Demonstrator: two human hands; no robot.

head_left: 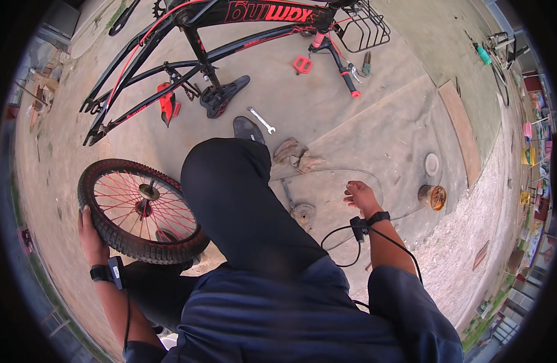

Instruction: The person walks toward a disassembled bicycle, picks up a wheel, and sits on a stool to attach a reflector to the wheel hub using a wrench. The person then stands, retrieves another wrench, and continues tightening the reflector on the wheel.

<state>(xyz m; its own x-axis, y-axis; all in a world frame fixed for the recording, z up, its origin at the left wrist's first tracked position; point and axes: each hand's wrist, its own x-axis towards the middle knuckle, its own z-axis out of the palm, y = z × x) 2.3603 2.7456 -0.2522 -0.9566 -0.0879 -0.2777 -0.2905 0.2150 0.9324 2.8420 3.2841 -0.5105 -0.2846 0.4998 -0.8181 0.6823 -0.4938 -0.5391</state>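
Note:
A bicycle wheel (152,249) with a black knobby tyre and red spokes stands tilted beside my left leg. My left hand (94,242) holds the tyre at its left side, fingers partly hidden behind it. My right hand (361,196) hangs over the ground to the right of my knee, its fingers loosely bent and apart, with nothing seen in them. Below it to the left lies a round toothed metal part (303,212). An upside-down black and red bicycle frame (212,54) stands ahead, its near-left fork ends without a wheel.
An open-end wrench (261,120) lies past my shoe, near a crumpled brown cloth (295,155). A rusty tin (433,197), a pale ring (431,164) and a wooden board (460,132) are on the right. A thin cable (375,175) curves over the concrete.

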